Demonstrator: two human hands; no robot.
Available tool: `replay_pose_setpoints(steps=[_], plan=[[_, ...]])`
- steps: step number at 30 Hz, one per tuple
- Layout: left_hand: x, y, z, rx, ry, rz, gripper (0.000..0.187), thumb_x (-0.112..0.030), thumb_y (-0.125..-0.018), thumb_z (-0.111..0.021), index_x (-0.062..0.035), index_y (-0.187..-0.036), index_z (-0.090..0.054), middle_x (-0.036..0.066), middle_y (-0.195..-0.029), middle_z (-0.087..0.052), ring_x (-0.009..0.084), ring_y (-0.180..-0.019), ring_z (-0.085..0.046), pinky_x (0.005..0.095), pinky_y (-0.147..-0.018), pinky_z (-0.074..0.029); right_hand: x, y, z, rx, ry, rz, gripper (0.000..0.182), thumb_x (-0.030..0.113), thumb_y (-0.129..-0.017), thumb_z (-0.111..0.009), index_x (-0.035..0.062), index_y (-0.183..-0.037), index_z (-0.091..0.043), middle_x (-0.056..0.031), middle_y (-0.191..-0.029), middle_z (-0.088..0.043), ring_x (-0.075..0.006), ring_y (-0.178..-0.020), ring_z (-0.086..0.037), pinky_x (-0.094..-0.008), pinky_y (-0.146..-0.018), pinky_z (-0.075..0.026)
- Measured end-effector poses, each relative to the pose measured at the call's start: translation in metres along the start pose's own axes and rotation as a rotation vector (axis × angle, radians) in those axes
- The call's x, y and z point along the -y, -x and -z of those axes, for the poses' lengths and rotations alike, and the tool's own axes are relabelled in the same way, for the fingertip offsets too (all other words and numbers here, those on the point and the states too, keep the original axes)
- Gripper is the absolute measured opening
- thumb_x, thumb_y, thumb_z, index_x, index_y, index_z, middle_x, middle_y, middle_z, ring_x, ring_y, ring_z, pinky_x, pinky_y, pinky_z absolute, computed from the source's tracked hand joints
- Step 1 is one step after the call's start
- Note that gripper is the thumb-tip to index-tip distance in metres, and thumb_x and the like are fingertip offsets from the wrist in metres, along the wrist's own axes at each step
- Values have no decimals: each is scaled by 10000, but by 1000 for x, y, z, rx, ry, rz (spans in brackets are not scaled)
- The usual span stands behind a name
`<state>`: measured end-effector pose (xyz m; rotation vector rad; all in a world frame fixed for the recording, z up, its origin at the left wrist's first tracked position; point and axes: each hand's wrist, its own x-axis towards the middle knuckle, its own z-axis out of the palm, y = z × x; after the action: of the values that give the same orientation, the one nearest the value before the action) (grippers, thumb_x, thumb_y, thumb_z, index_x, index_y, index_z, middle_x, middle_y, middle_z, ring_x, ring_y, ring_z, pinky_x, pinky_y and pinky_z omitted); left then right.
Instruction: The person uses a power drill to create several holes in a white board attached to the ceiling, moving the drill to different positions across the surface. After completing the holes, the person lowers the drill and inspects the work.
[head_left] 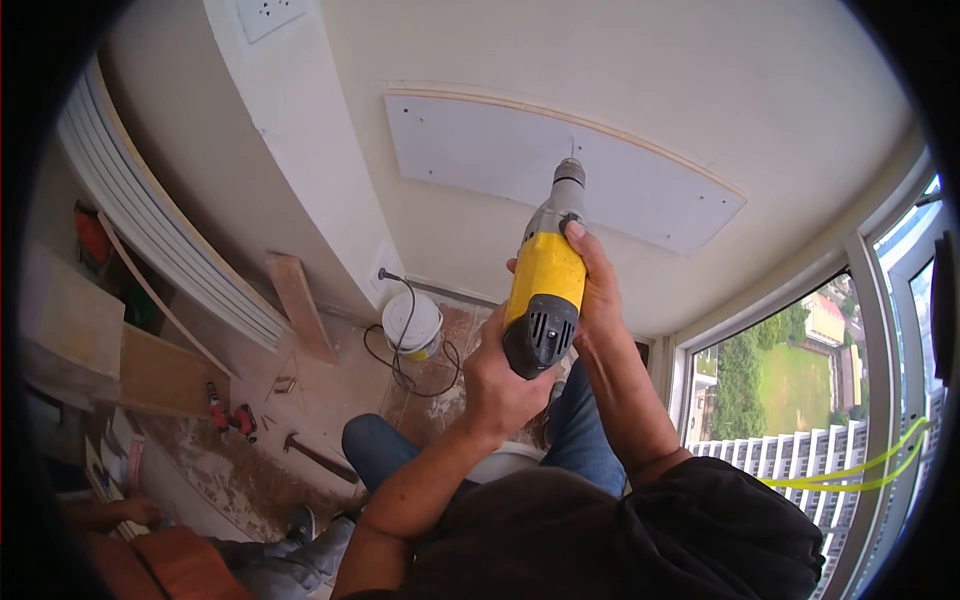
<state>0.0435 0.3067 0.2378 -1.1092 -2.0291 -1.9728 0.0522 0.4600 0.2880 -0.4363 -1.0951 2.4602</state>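
Note:
A yellow and grey power drill (546, 285) points away from me at a white panel (560, 170) fixed on the cream wall. Its bit touches the panel near the upper middle. My right hand (597, 290) wraps the drill's body from the right side, thumb near the chuck collar. My left hand (495, 385) grips the drill's handle below the motor housing. Both forearms rise from my dark shirt at the bottom of the view.
A white bucket (413, 325) and a black cable (400, 365) lie on the dusty floor. Wooden boards (300, 305) lean on the wall; stacked white panels (170, 240) stand left. A hammer (320, 455), red tools (232, 415) and another person's hand (135, 512) are lower left. Windows (800, 390) fill the right.

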Motion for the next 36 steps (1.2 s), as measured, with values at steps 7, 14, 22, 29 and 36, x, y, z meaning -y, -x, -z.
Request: replay_pose_setpoints(steps=[7, 14, 22, 29, 36], plan=[[-2, 0, 2, 59, -18, 24, 698, -84, -817, -854, 59, -1406, -510, 256, -1080, -734, 403, -955, -770, 424, -811, -621, 3, 1, 1, -14, 10, -6, 610, 489, -946, -693, -28, -1249, -581, -195, -994, -696, -362, -939, -753, -453, -803, -642], [-2, 2, 0, 61, -18, 38, 704, -90, -825, -855, 66, -1414, -502, 262, -1086, -732, 409, -965, -768, 431, -817, -622, 3, 1, 4, 5, 9, -2, 606, 490, -949, -686, -24, -1250, -578, -196, -997, -693, -356, -936, -753, -444, -797, -639], [3, 2, -2, 52, -36, 19, 707, -71, -809, -849, 63, -1410, -503, 270, -1098, -727, 430, -978, -759, 442, -820, -619, 3, 0, 2, 5, 40, 15, 604, 492, -951, -677, -31, -1236, -577, -196, -989, -691, -352, -936, -754, -436, -793, -638], [7, 2, -5, 30, 6, 22, 693, -61, -807, -837, 50, -1408, -511, 267, -1103, -726, 427, -992, -756, 438, -839, -612, 1, -3, 7, 12, 70, 6, 610, 491, -949, -678, -44, -1223, -577, -194, -983, -692, -350, -940, -753, -433, -802, -635], [1, 2, -7, 35, 1, 44, 704, -77, -806, -847, 37, -1415, -513, 263, -1112, -728, 420, -1009, -757, 435, -846, -610, 2, -5, 12, 22, 21, -2, 658, 525, -942, -681, -44, -1251, -566, -208, -1017, -695, -363, -968, -751, -464, -817, -640]])
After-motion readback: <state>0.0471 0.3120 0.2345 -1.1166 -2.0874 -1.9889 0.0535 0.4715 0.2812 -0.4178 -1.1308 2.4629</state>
